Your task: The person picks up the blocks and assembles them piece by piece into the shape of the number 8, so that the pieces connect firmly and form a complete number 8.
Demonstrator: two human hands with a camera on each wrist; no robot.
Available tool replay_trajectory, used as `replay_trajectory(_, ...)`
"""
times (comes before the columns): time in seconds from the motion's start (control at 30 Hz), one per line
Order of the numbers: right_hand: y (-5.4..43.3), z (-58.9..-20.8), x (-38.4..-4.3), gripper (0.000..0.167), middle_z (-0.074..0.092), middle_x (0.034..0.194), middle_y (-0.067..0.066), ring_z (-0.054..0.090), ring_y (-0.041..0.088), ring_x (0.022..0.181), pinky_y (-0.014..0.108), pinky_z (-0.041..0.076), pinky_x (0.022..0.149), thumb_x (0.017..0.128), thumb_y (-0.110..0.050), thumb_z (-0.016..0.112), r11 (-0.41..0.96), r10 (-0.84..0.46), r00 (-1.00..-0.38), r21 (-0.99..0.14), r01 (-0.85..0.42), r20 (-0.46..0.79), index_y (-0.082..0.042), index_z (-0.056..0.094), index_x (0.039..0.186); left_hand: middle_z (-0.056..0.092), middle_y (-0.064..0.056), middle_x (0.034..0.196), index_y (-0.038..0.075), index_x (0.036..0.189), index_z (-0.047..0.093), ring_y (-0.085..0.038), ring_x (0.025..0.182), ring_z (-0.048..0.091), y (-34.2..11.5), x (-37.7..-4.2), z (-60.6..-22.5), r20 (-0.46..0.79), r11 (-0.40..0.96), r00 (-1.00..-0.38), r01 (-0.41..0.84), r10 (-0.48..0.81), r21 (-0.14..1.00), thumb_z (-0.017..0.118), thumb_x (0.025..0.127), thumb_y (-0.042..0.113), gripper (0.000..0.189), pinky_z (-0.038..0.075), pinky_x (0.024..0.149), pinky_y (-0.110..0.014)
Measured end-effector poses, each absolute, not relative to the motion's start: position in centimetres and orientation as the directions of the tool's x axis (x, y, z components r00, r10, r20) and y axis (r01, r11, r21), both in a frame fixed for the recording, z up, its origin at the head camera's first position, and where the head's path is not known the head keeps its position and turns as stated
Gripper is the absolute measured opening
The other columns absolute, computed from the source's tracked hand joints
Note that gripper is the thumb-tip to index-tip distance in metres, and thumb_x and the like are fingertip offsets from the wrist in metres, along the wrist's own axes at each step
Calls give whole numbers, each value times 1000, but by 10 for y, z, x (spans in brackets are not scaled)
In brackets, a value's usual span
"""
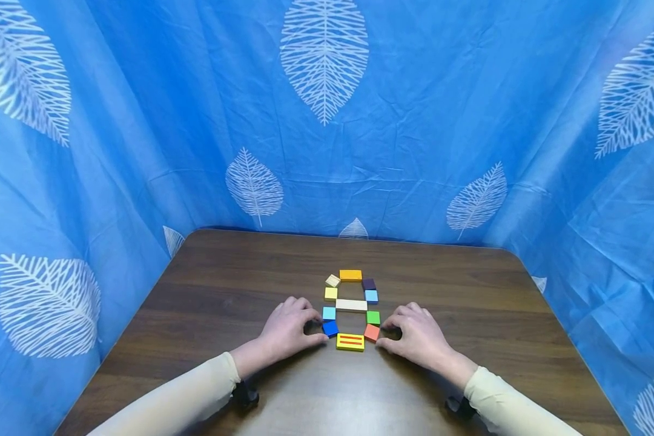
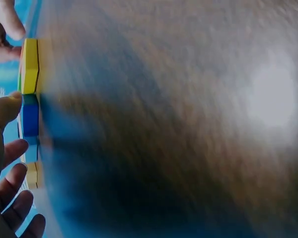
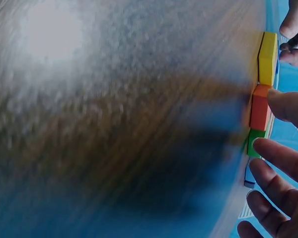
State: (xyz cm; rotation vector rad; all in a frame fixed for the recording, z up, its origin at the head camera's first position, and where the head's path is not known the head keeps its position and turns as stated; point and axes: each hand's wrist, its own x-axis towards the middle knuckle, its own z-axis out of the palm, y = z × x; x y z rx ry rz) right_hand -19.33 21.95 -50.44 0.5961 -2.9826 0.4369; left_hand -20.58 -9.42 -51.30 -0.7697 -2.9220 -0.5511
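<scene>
Small coloured blocks lie on the table in a figure-eight outline. At its lower left, my left hand has its thumb tip by the dark blue block and its index finger close to the light blue block. On the other side my right hand sets its thumb tip at the orange-red block, index finger near the green block. Both hands have loosely bent, spread fingers. Between them lie the yellow block with red stripes and a long cream block.
The upper loop has an orange block, a small tilted pale block, a yellow block, a dark purple block and a blue block. Beyond the brown wooden table hangs a blue curtain with white leaves.
</scene>
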Motion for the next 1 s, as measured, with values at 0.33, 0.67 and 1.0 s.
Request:
replay_trajectory(0.33, 213, -511, -193, 28, 63, 87, -15, 54, 14, 92, 41, 46, 81, 79, -46, 87, 890, -341, -933, -279, -360, 116, -22, 77, 90, 58, 9, 97, 24, 101, 76, -13, 88, 46, -87, -205, -519, 150, 825, -880, 475, 451, 306, 79, 84, 58, 38, 42, 75, -32)
replay_trajectory(0.67, 210, -513, -194, 24, 59, 83, -17, 52, 11, 88, 39, 46, 80, 78, -44, 87, 889, -330, -935, -289, -355, 132, -24, 75, 87, 59, 9, 97, 24, 100, 75, -13, 89, 48, -85, -205, -521, 151, 828, -882, 470, 446, 306, 78, 84, 57, 37, 43, 75, -32)
replay_trajectory(1.0, 210, -515, -193, 25, 60, 83, -17, 52, 11, 87, 39, 46, 80, 78, -44, 87, 885, -335, -932, -293, -362, 139, -24, 75, 87, 59, 9, 98, 24, 101, 75, -14, 90, 49, -86, -204, -522, 160, 826, -884, 467, 439, 315, 78, 83, 58, 38, 43, 77, -33)
